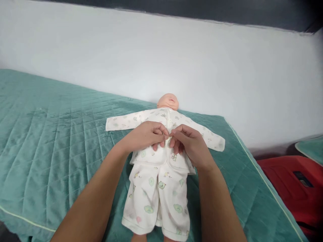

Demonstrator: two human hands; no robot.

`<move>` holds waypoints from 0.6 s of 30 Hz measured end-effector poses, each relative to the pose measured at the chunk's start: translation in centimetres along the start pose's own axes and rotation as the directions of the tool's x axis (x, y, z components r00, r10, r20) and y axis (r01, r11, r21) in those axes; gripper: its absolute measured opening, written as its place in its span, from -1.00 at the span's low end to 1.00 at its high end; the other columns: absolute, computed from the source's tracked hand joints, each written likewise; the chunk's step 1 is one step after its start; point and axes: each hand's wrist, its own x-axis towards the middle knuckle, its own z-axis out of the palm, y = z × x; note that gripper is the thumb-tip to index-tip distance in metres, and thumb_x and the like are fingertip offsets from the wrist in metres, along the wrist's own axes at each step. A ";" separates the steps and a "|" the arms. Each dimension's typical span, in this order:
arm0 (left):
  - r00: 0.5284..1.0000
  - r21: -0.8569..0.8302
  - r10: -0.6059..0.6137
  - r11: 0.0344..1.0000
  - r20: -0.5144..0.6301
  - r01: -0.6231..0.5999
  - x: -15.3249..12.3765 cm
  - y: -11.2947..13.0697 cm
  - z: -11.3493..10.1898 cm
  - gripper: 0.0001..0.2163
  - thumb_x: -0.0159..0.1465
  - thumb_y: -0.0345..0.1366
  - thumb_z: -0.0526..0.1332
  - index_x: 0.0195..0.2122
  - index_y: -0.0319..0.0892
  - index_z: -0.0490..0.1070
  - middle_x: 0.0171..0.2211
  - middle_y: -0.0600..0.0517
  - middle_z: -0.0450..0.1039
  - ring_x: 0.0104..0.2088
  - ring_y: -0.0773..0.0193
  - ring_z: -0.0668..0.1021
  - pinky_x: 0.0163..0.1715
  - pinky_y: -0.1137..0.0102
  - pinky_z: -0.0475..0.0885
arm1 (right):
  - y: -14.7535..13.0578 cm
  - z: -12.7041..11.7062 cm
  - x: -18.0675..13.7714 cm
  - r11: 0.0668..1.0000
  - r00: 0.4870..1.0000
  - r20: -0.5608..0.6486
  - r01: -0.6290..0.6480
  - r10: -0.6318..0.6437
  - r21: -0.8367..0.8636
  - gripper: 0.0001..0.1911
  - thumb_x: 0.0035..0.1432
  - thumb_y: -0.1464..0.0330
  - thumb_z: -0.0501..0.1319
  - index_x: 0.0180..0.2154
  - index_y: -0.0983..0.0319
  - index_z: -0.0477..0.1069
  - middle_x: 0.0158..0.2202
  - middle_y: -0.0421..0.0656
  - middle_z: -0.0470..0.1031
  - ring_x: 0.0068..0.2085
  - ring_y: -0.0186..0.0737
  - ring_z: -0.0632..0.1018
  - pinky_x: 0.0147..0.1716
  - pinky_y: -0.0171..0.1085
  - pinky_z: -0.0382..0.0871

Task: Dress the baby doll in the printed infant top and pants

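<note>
A baby doll [168,101] lies on its back, dressed in a white printed jacket [151,116] and matching trousers [143,191]. The jacket's sleeves stretch out to both sides. My left hand [151,134] pinches the front edge of the jacket at mid-chest, thumb against forefinger. Opposite it, my right hand [188,141] pinches the other side of the same front opening, its fingertips almost meeting the left ones. A small button [169,121] shows on the jacket front above my fingers. What sits exactly between the fingertips is too small to make out.
A green quilted cover [63,141] lies under the doll, its piped edge running down the right side. Behind it rises a white wall [151,50]. On the right, below the edge, stands a red plastic object [287,181] beside another green-covered surface [311,149].
</note>
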 end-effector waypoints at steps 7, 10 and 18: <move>0.999 0.004 -0.011 1.000 -0.050 0.012 0.3 -0.1 0.6 -0.90 0.12 -0.37 0.16 -0.34 -0.15 0.43 -0.53 0.13 0.44 -0.57 0.41 0.47 -0.54 0.51 0.40 | 0.3 0.0 0.1 1.000 1.000 -0.010 0.001 -0.001 0.001 -0.74 0.21 0.23 0.23 -0.47 0.22 0.34 -0.55 -0.20 0.52 -0.64 -0.39 0.42 -0.65 -0.41 0.18; 0.999 0.005 0.001 1.000 -0.054 -0.001 0.2 -0.1 0.6 -0.90 0.12 -0.38 0.15 -0.34 -0.15 0.42 -0.56 0.15 0.40 -0.58 0.41 0.46 -0.55 0.52 0.39 | 0.3 -0.1 0.1 1.000 1.000 -0.010 -0.004 0.004 0.006 -0.76 0.21 0.25 0.24 -0.46 0.22 0.35 -0.55 -0.21 0.53 -0.63 -0.39 0.42 -0.64 -0.41 0.19; 0.997 0.020 0.009 1.000 -0.077 -0.007 0.2 0.0 0.4 -0.87 0.10 -0.42 0.14 -0.34 -0.15 0.43 -0.61 0.17 0.38 -0.62 0.44 0.42 -0.61 0.56 0.33 | 0.3 0.0 0.1 1.000 1.000 -0.012 0.005 -0.005 0.010 -0.75 0.21 0.22 0.23 -0.44 0.22 0.36 -0.55 -0.21 0.52 -0.64 -0.39 0.42 -0.64 -0.40 0.19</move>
